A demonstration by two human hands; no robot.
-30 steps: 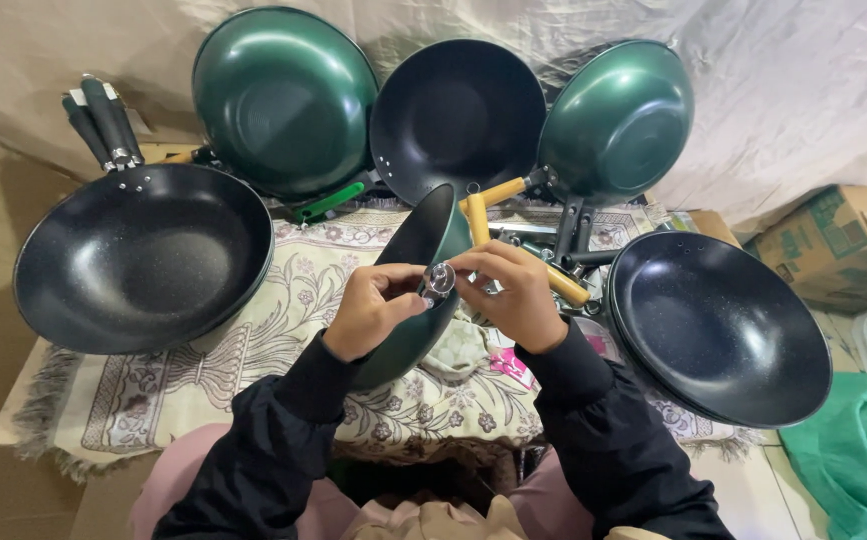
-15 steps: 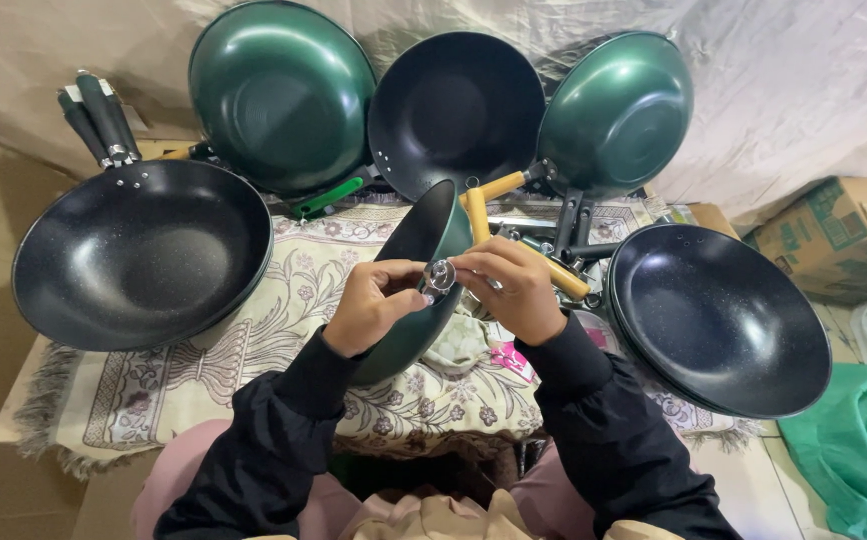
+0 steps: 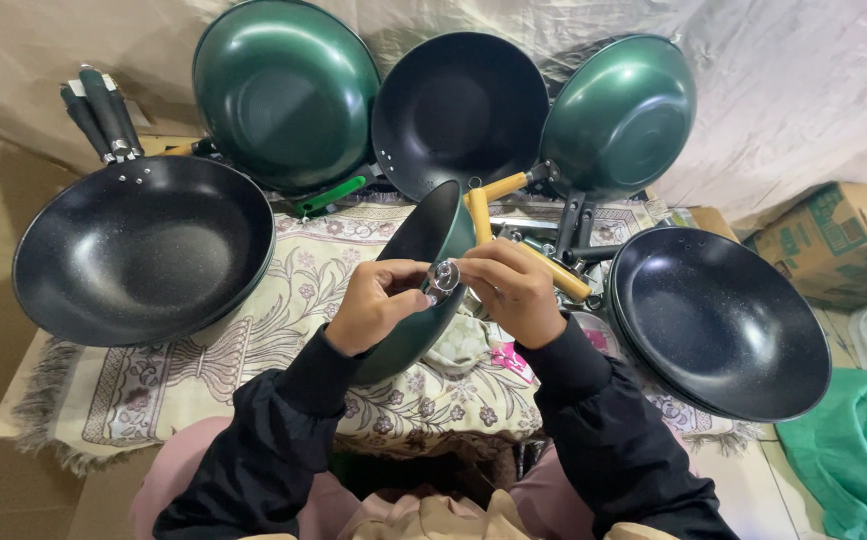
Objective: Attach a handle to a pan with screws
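green pan (image 3: 416, 290): on edge over patterned cloth (image 3: 284, 300), between both hands
left hand (image 3: 376, 305): fingers closed on pan rim
right hand (image 3: 514, 292): pinching small metal fitting (image 3: 444, 276) at rim
handling: likely rigid, moderately heavy, slick coating (grip rim)

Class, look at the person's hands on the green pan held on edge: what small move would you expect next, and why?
Probably a further small twist of the small shiny metal piece at the green pan's rim. The left hand and right hand both pinch around it, the pan stands on edge between them, and neither hand reaches for anything else.
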